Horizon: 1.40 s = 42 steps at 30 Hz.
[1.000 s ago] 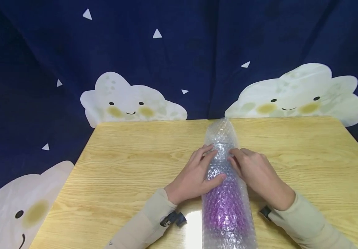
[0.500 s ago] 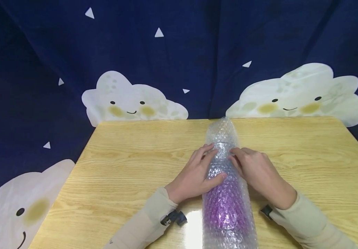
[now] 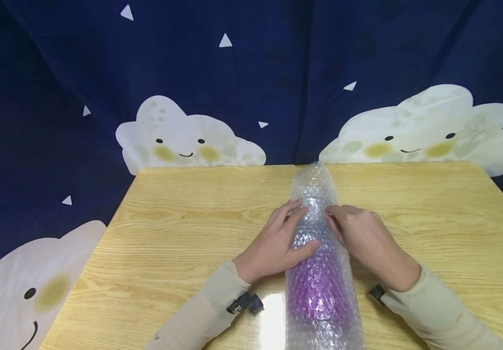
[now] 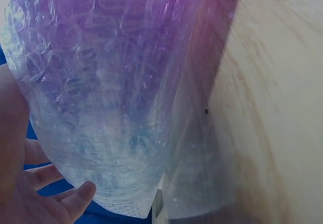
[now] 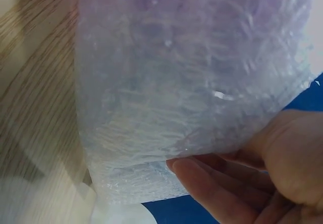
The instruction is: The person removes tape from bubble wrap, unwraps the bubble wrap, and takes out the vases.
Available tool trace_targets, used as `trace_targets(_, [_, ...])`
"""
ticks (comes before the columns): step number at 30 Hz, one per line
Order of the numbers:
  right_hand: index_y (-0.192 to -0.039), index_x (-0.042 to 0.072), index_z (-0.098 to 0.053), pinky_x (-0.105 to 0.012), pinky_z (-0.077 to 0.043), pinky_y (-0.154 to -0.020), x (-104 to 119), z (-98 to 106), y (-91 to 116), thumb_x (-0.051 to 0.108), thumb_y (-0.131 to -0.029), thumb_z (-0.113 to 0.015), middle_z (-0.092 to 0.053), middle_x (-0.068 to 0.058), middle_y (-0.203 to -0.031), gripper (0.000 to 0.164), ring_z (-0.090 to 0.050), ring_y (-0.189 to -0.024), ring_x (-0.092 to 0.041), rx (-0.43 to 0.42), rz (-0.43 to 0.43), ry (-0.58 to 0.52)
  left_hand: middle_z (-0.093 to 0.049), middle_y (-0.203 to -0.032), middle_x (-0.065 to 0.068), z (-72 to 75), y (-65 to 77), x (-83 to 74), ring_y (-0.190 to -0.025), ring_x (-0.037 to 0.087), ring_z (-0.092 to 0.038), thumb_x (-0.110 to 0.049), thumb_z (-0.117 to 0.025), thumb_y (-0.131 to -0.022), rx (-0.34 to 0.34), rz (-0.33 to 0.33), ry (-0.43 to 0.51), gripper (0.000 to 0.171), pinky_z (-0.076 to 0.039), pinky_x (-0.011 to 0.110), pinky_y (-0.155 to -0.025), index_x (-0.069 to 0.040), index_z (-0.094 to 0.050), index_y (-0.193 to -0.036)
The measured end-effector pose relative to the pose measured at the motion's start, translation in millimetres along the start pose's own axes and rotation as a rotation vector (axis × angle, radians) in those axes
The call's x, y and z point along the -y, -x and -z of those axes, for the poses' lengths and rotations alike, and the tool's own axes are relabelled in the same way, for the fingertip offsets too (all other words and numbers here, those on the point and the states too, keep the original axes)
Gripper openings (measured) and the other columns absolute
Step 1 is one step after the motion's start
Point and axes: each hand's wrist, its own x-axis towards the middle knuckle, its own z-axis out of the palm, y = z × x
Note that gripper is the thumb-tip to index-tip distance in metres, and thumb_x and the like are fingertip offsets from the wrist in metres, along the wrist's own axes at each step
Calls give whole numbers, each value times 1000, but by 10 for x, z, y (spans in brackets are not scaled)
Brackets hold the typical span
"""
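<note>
A long bundle of clear bubble wrap [image 3: 321, 284] lies on the table, pointing away from me. Through the film its middle looks purple and its upper part pale blue; what is inside is blurred by the bubbles. My left hand [image 3: 273, 243] rests on the bundle's left side, fingers spread and thumb lying across the top. In the left wrist view its fingertips [image 4: 87, 189] touch the far end. My right hand [image 3: 365, 238] is at the right side with fingers bent, pinching a fold of the bubble wrap [image 5: 151, 108] between thumb and fingertips.
The wood-grain table [image 3: 181, 223] spreads out on both sides of the bundle. Behind it hangs a dark blue cloth [image 3: 251, 73] with white clouds and small triangles. A bright light reflection lies left of the bundle's near part.
Both hands keep nearly the same places on the bundle. The right fingertips have shifted very slightly to the right. The whole head view has moved a little.
</note>
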Motion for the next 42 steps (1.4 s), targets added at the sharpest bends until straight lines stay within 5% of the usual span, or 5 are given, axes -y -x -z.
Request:
trace_targets(21, [-97, -4, -75, -26, -53, -46, -27, 22, -8, 3, -84, -75, -69, -8, -69, 15, -52, -51, -7, -10, 55, 13, -29, -169, 13, 7, 11, -1, -159, 29, -29, -56, -55, -100, -4, -5, -24, 79, -33, 45, -129, -7, -37, -159])
trace_targets(42, [-87, -3, -71, -24, -44, -37, 0, -28, 11, 3, -86, -72, -61, -7, -61, 6, -43, -45, -6, -35, 76, 81, -29, -169, 13, 2, 0, -5, -159, 30, -29, -54, -54, -101, 0, -6, -17, 78, -31, 45, -130, -7, -36, -160])
